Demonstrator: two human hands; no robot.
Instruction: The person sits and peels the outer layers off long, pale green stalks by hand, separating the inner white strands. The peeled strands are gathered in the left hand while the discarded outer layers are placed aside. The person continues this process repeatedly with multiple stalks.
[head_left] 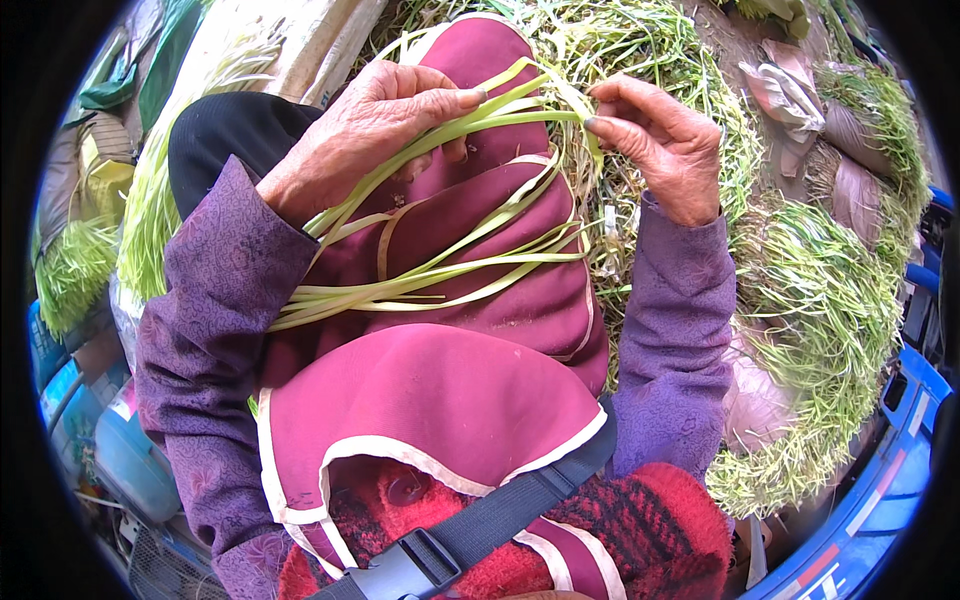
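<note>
My left hand (pixel 375 125) is closed around a small bunch of garlic chives (pixel 490 118), long flat pale-green leaves, above my lap. Thumb and forefinger of my right hand (pixel 665 145) pinch the leaf ends at the bunch's right side. One leaf bends up and over between the two hands. Lower down, more loose chives (pixel 400 292) lie across the maroon apron (pixel 450 370) on my lap, their left ends by my left sleeve.
A heap of loose green leaves (pixel 650 50) spreads beyond my knees. Larger bundled greens (pixel 820 330) lie at the right, near a blue plastic rim (pixel 905 430). On the left are pale bunched chives (pixel 160 200), a light board (pixel 325 45) and a blue container (pixel 135 460).
</note>
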